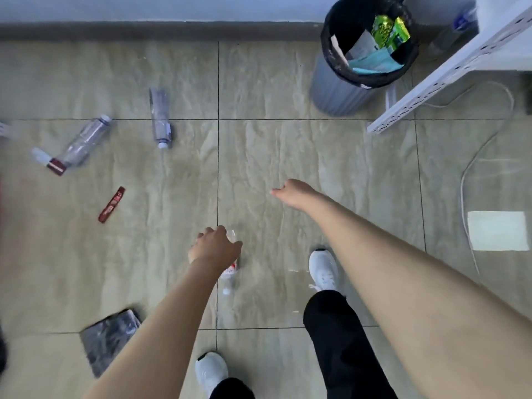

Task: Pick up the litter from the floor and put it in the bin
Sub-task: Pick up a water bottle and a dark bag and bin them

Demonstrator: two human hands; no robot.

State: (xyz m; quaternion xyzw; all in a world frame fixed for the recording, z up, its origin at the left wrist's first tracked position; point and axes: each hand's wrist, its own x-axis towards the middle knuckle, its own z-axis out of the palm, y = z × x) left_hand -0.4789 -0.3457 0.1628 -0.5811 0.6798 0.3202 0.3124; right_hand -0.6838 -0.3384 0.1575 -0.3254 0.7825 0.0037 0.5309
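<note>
My left hand is shut on a clear plastic bottle with a red-and-white label, its cap end pointing down toward the floor. My right hand hangs empty to the right, fingers loosely apart. The grey bin with a black liner stands at the top right and holds green wrappers and a blue mask. On the tiles to the left lie two clear bottles, a red wrapper and a dark plastic bag.
A white perforated shelf frame juts in beside the bin, with a white cable looping on the floor below it. A pale sheet lies at the right. My white shoes stand on the tiles.
</note>
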